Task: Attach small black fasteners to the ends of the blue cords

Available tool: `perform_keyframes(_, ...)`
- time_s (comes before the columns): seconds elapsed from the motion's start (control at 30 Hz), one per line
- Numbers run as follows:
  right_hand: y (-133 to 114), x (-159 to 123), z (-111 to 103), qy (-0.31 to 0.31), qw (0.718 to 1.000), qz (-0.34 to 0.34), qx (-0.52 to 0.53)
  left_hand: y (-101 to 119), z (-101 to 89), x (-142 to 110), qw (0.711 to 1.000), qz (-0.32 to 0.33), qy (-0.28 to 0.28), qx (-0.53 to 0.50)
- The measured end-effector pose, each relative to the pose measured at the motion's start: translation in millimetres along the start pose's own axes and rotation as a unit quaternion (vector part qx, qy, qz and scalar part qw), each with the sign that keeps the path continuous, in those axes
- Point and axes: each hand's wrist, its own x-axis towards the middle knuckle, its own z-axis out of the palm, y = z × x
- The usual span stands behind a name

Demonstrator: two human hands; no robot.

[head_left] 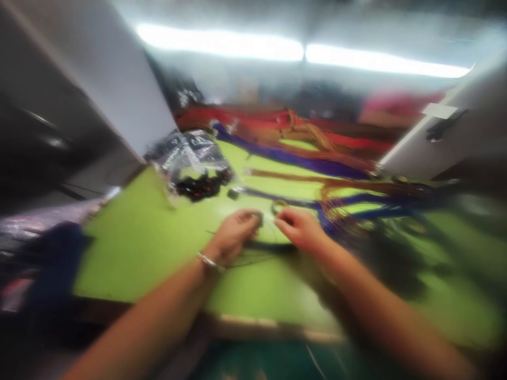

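Observation:
My left hand [232, 235], with a bracelet at the wrist, is closed over the green table, thumb and fingers pinching a small black part [260, 218] whose kind is blurred. Just to its right, my right hand [303, 228] is closed in a pinch; what sits between its fingertips is too small to make out. A thin dark wire [273, 228] curves in the gap between both hands. Below them, dark wires [253, 258] lie across the table. A small roll of tape [279, 206] is right behind the right hand's fingertips.
At the back left lies a clear plastic bag [198, 150] with black parts [204, 186] at its mouth. Purple wire bundles [293, 158], brown wires [289, 176] and red wires [344, 138] stretch across the back and right. White panels [130, 79] flank the green table [119, 237].

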Motion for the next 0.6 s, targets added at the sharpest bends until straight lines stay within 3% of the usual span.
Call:
perform_keyframes(0.13,1,27,-26,-0.026,1.000,0.004,-0.001,6,-1.0,0,1.000,-0.012,0.001,-0.022)
perform_keyframes(0.27,13,81,-38,-0.069,0.988,0.002,-0.141,11,0.5,-1,0.999,-0.021,0.007,-0.027)
perform_keyframes(0.43,19,141,0,-0.102,0.969,0.016,-0.226,14,1.6,0,0.998,-0.037,0.031,-0.028)
perform_keyframes(0.6,13,167,47,-0.075,0.955,0.035,-0.284,15,2.3,-1,0.998,-0.040,0.026,-0.033)
